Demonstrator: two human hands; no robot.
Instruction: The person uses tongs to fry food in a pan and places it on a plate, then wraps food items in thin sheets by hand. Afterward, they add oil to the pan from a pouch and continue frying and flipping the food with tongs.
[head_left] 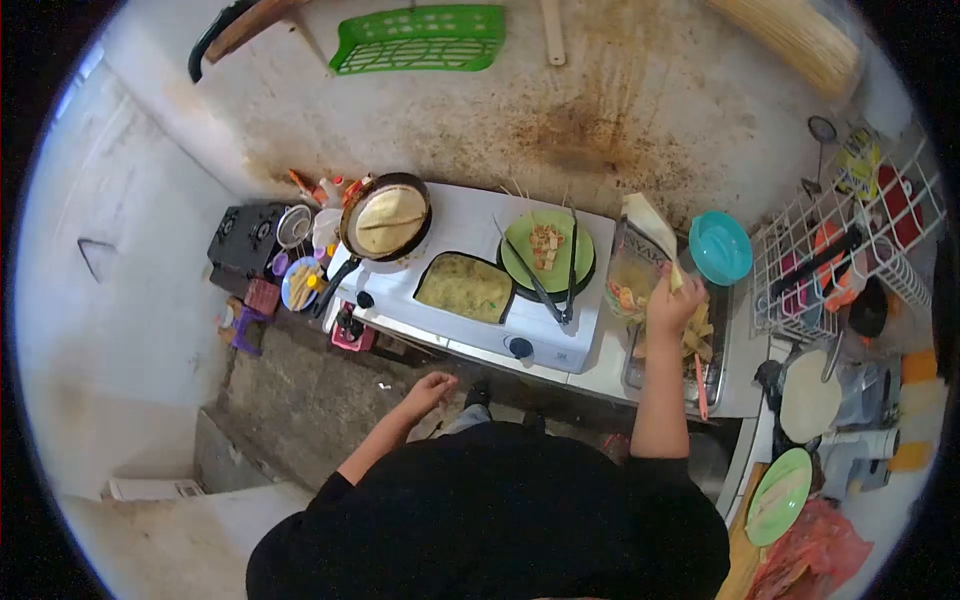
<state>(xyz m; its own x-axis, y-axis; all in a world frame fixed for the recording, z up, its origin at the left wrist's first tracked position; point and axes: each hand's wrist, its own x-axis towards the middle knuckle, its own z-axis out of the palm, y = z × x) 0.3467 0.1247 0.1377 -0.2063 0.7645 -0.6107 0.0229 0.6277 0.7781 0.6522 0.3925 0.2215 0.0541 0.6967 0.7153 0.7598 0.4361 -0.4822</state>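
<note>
My right hand is raised over the right end of the counter, fingers closed on a pale, flat piece whose kind I cannot make out. Just behind it stands a clear container with dark lettering and colourful food in its lower part. Below the hand lies a metal tray with yellowish strips and an orange-handled utensil. My left hand hangs in front of the stove, loosely curled with nothing visible in it. On the white stove a frying pan holds a folded flatbread.
A rectangular pan of yellow-green food sits mid-stove. Tongs lie across a green plate with chopped pieces. A turquoise bowl and a white dish rack stand right. The frying pan's handle juts over the front edge.
</note>
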